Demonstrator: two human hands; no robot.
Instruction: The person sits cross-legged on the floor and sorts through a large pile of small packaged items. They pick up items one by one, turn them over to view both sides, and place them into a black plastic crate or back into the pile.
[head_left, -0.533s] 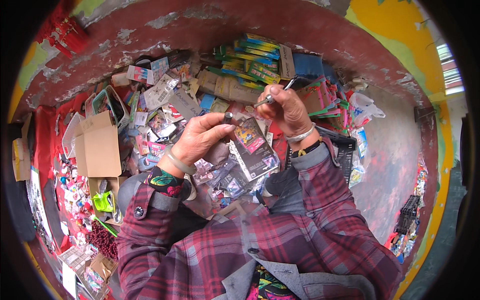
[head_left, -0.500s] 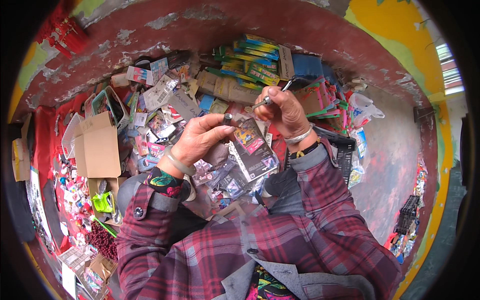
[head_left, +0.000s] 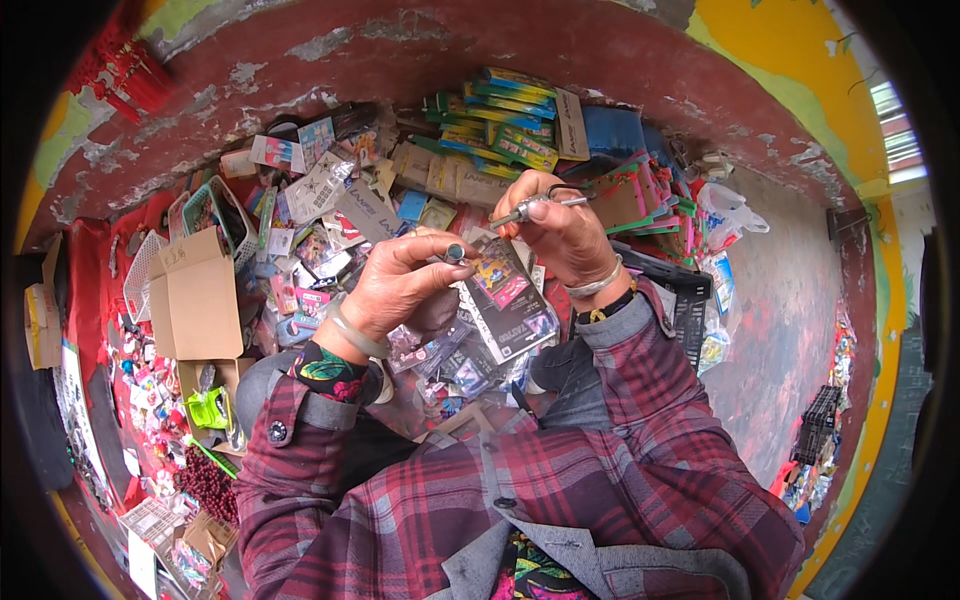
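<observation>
My left hand [head_left: 405, 285] is closed, pinching a short dark metal tube [head_left: 455, 252] between thumb and fingers. The tube's round open end shows. To its right, my right hand [head_left: 568, 238] grips a slim silver metal rod with a thicker collar [head_left: 530, 207]. One end of the rod points left toward the tube, and a dark loop shows at its other end. Rod and tube are apart. Below both hands lies a dark flat package with a colourful picture [head_left: 510, 315], among clear plastic packets [head_left: 465, 355].
Green and yellow boxes [head_left: 525, 145] are stacked by the red wall. A black crate [head_left: 690, 305] stands right of my right forearm, near pink and green folders [head_left: 655, 205]. On the left are an open cardboard box [head_left: 197, 310] and plastic baskets [head_left: 235, 215].
My right hand has turned and come down slightly, bringing the rod nearer to level. My left hand has tilted the tube so its open end shows more.
</observation>
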